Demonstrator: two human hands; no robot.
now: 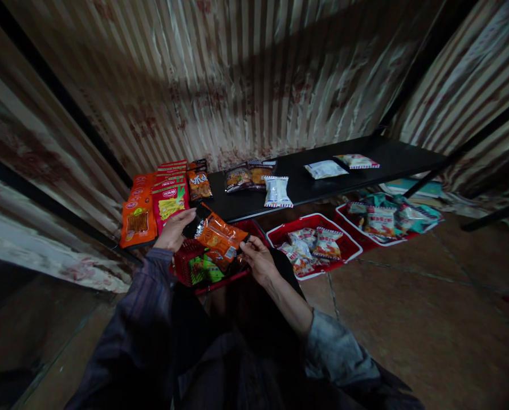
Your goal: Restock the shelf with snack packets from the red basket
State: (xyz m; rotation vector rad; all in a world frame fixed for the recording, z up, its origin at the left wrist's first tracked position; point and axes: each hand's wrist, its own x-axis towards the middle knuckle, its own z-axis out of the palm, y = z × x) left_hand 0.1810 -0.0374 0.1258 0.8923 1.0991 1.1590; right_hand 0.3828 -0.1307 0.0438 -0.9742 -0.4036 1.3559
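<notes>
An orange snack bag with black ends (220, 230) is stretched between my two hands, above a red basket (231, 280) that holds green packets (205, 269). My left hand (175, 229) pinches the bag's upper left end. At its lower right end, my right hand (257, 257) grips the other corner. On the black shelf (245, 205) behind, orange packets (139, 213), pink and yellow packets (171, 199) and an orange-black bag (200, 183) lie side by side at the left. Brown bags (249, 175) and a white bag (277, 191) lie near the middle.
Two more pale packets (326, 169) (357, 162) lie farther right on the shelf. On the floor, a white-rimmed red basket (357, 250) holds several white-red bags, and another basket (382, 244) holds teal and red bags. Black frame posts (61, 99) slant at both sides before striped curtains.
</notes>
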